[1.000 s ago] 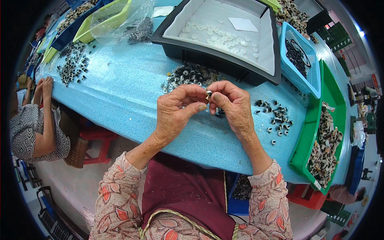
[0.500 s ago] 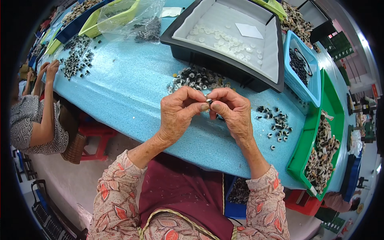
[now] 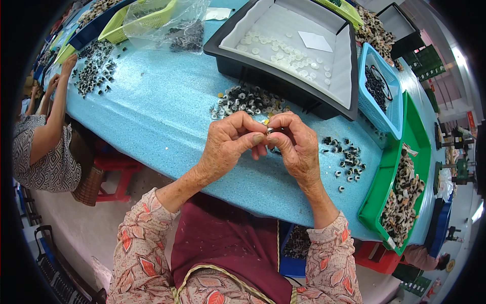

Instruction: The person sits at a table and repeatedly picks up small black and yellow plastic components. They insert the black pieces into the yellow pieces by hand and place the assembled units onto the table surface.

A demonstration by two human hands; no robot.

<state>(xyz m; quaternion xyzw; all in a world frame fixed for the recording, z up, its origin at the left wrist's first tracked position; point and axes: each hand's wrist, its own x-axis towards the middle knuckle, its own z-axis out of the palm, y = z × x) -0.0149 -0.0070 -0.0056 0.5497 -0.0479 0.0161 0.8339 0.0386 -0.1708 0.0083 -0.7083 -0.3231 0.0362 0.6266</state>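
**Both hands pinch one small ring above the worktop**

I see my left hand (image 3: 230,147) and right hand (image 3: 298,147) meeting fingertip to fingertip over the blue worktop (image 3: 157,116). Each grip is narrow, thumb and forefinger closed on a small dark ring (image 3: 271,130) held between them, clear of the surface. Just behind the hands lies a pile of black and white rings (image 3: 245,100), in front of a black tray (image 3: 283,48) holding white discs. A smaller scatter of rings (image 3: 344,157) lies right of my right hand, near a green tray (image 3: 377,202). Another person's arm (image 3: 53,121) reaches in at far left.
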